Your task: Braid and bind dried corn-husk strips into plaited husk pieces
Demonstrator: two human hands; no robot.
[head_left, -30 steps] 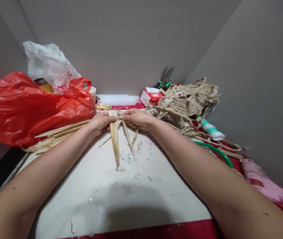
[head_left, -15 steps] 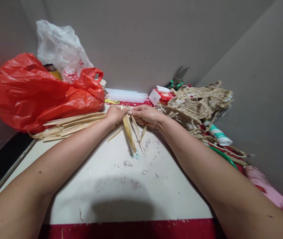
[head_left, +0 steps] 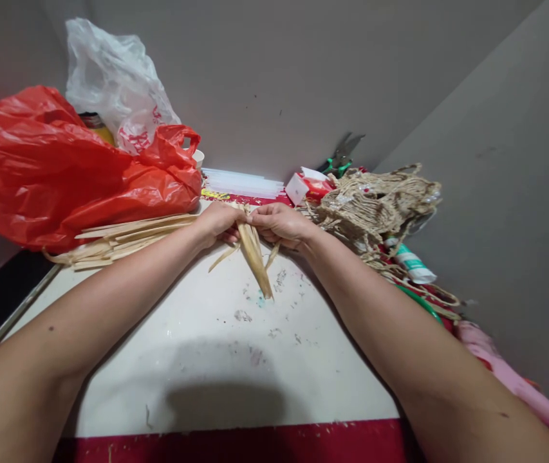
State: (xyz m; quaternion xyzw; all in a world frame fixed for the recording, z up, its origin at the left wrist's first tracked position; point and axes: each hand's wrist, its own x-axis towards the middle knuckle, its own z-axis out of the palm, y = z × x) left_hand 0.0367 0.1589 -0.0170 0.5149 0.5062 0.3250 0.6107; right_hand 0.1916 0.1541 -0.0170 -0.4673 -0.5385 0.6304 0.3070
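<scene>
Over the far part of the white tabletop, both hands meet at a small bunch of pale dried leaf strips. My left hand pinches the top of the bunch from the left. From the right, my right hand grips the same top end, its thumb and finger pressed together close to the left fingertips. One wide yellowish strip hangs down toward me, with thinner ones at either side. Beside my left hand lies a pile of long dried strips.
A red plastic bag and a clear bag stand at the left. White sticks lie at the back. Coiled rope, green-handled shears, a small red box and a green-white tube are at the right.
The strips under my hands have come together, the wide one now covering a thin one that hung beside it. Both hands still hold the top. The view has shifted slightly.
</scene>
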